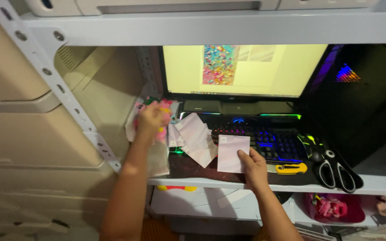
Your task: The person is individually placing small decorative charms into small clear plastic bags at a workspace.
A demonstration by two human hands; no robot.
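My right hand (252, 166) pinches pale pink square paper sheet (232, 153) in front of backlit keyboard (264, 138); left hand (150, 119) grips colourful plastic packet (157, 134) left of keyboard.

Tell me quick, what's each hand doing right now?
Left hand: closed on a clear packet of pink and colourful items.
Right hand: closed, pinching a pale pink card by its lower right corner.
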